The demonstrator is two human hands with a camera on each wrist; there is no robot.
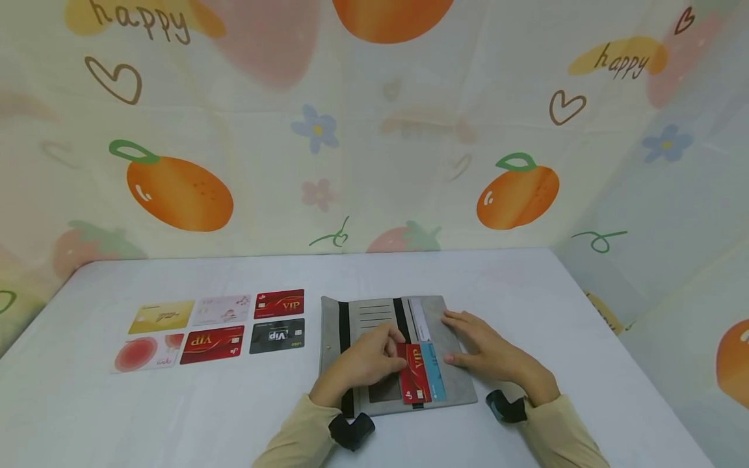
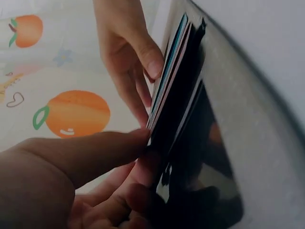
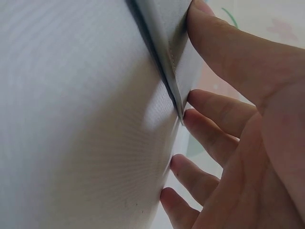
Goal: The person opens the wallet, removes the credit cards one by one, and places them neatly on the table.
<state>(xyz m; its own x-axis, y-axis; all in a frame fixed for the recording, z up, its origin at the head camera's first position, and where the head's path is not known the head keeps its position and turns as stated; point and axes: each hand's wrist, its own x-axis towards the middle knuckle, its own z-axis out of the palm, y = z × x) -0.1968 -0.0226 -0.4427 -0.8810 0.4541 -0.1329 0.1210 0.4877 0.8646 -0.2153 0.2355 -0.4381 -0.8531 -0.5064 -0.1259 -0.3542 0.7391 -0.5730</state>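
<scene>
An opened grey wallet (image 1: 462,387) lies flat on the white table. A red VIP card (image 1: 415,374) sits in its right-hand slots, overlapping a light blue card (image 1: 433,370); a whitish card (image 1: 419,320) is in the slots above. My left hand (image 1: 370,354) pinches the red card's left edge between thumb (image 2: 119,143) and fingers, partly covering the wallet's dark window pocket. Spread fingers of my right hand (image 1: 491,348) rest on the wallet's right side. In the right wrist view, its fingertips touch around the wallet's edge (image 3: 162,52).
Left of the wallet, several cards lie in two rows: a gold card (image 1: 161,317), a pale pink card (image 1: 221,310), red VIP cards (image 1: 279,304), a dark grey card (image 1: 277,336) and a white card with pink circles (image 1: 146,353). A fruit-patterned cloth (image 1: 263,162) hangs behind the table.
</scene>
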